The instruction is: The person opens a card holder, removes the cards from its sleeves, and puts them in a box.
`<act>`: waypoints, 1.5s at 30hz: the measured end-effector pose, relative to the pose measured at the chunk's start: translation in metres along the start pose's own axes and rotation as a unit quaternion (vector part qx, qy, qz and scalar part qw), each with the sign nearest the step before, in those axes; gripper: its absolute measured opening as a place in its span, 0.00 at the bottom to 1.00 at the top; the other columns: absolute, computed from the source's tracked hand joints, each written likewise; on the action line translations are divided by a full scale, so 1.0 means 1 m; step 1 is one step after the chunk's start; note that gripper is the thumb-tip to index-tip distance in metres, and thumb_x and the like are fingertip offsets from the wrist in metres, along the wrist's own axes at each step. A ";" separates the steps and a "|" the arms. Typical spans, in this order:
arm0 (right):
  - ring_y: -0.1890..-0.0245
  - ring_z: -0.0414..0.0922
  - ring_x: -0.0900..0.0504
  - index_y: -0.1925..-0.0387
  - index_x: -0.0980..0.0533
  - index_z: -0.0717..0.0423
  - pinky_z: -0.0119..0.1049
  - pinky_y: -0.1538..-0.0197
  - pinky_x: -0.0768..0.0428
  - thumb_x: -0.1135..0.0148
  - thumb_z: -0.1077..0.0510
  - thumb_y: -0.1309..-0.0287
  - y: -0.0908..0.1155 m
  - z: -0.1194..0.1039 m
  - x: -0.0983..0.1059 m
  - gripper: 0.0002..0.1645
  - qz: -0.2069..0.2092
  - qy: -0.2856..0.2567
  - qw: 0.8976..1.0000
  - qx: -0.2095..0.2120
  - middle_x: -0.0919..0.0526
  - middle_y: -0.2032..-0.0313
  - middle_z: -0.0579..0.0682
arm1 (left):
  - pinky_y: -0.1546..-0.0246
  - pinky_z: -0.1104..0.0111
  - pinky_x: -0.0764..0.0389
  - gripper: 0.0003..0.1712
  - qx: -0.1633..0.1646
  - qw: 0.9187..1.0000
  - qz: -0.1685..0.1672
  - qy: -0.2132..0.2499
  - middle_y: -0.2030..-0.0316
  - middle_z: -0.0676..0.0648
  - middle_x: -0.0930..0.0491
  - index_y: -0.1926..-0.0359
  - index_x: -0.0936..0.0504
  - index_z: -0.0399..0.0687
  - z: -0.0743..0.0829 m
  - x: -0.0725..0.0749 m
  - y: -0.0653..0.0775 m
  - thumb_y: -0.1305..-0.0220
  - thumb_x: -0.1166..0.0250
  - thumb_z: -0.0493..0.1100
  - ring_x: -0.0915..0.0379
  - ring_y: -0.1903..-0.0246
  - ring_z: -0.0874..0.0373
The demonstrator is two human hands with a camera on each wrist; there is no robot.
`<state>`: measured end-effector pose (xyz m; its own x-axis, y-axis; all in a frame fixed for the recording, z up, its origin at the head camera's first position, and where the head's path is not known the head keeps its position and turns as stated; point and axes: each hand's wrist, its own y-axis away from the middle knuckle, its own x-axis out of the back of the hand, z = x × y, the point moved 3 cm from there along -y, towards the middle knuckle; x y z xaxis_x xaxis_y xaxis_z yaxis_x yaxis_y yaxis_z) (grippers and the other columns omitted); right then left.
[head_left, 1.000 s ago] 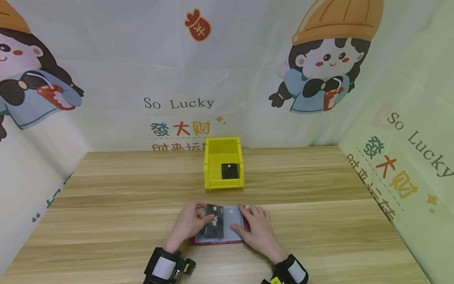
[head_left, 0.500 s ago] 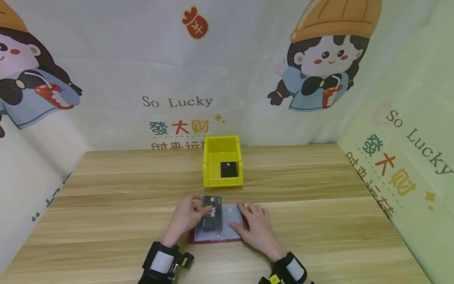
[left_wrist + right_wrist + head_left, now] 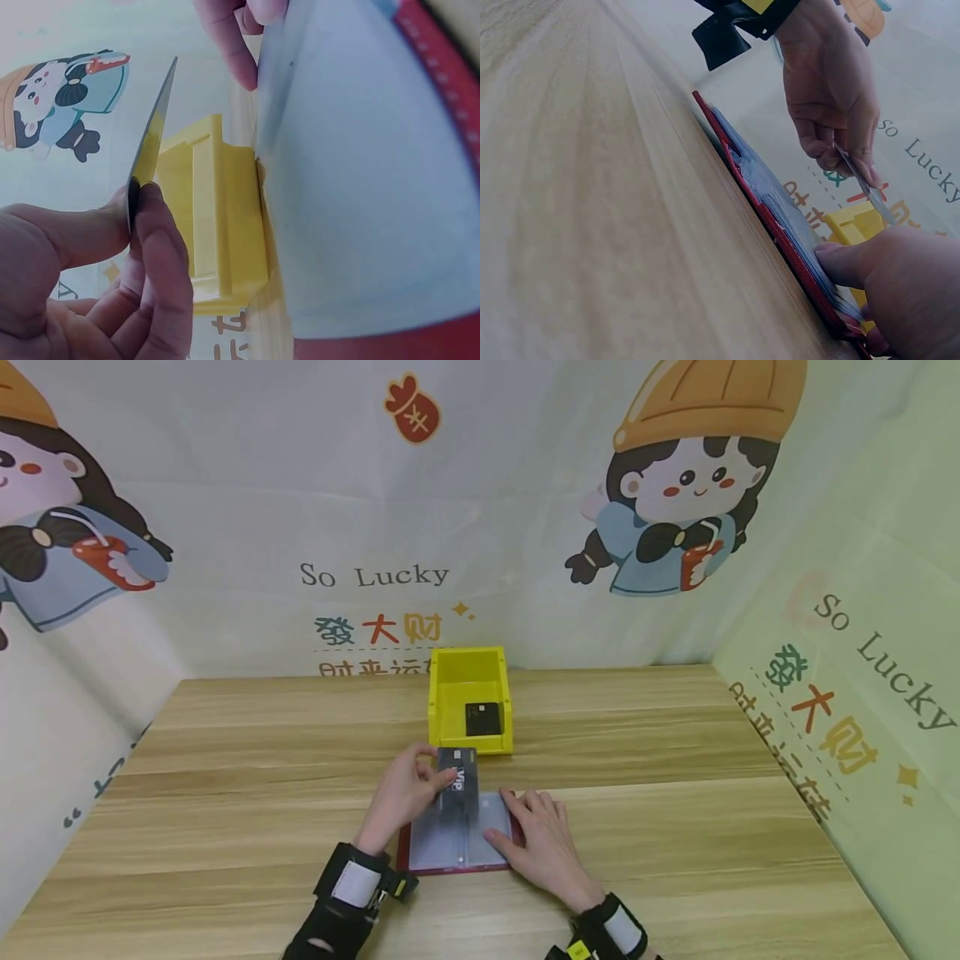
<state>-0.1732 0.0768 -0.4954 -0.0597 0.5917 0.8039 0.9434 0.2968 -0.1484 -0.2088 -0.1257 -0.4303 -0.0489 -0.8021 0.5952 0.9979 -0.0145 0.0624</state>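
My left hand (image 3: 402,789) pinches a dark card marked "VIP" (image 3: 468,764) between thumb and fingers. The card is raised above an open card holder (image 3: 435,849) with a red cover and clear sleeves, and overlaps the front of a yellow bin in the head view. In the left wrist view the card (image 3: 156,124) shows edge-on, apart from the sleeves (image 3: 367,187). My right hand (image 3: 546,843) holds the holder's right side, its thumb (image 3: 840,259) on the sleeves and its fingers along the edge.
The yellow bin (image 3: 452,689) stands behind the holder, with a black card (image 3: 483,720) lying inside. Wood-grain tabletop (image 3: 660,743) spreads on both sides. A printed cloth backdrop (image 3: 517,527) encloses the back and sides.
My left hand has carried the dark card from over the holder's left sleeve up and away, toward the bin. The right hand stays where it was on the holder.
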 end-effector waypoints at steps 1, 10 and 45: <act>0.61 0.42 0.38 0.35 0.26 0.60 0.42 0.53 0.44 0.34 0.40 0.39 0.000 0.000 0.000 0.39 0.000 -0.001 1.000 -0.001 0.28 0.65 0.47 | 0.78 0.69 0.34 0.25 -0.003 1.000 0.000 0.002 0.79 0.48 0.23 0.43 0.25 0.35 0.001 0.000 -0.001 0.36 0.30 0.42 0.32 0.81 0.59; 0.61 0.43 0.38 0.35 0.27 0.60 0.41 0.53 0.45 0.34 0.40 0.39 0.000 -0.001 0.002 0.39 -0.006 -0.008 1.000 -0.006 0.29 0.65 0.47 | 0.80 0.70 0.33 0.27 -0.011 1.000 0.016 0.019 0.78 0.45 0.20 0.41 0.26 0.36 0.015 0.000 -0.017 0.35 0.30 0.44 0.30 0.83 0.59; 0.62 0.42 0.38 0.35 0.26 0.59 0.40 0.54 0.47 0.35 0.39 0.39 0.000 -0.001 0.000 0.39 0.001 -0.006 1.000 -0.003 0.29 0.66 0.46 | 0.73 0.71 0.30 0.26 -0.058 0.995 0.079 -0.011 0.62 0.34 0.15 0.34 0.33 0.32 0.040 -0.016 -0.061 0.29 0.40 0.36 0.24 0.71 0.52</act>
<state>-0.1731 0.0762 -0.4943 -0.0616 0.6010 0.7969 0.9453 0.2913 -0.1466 -0.2706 -0.0875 -0.4115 0.1084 -0.7866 0.6079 0.9913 0.0396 -0.1256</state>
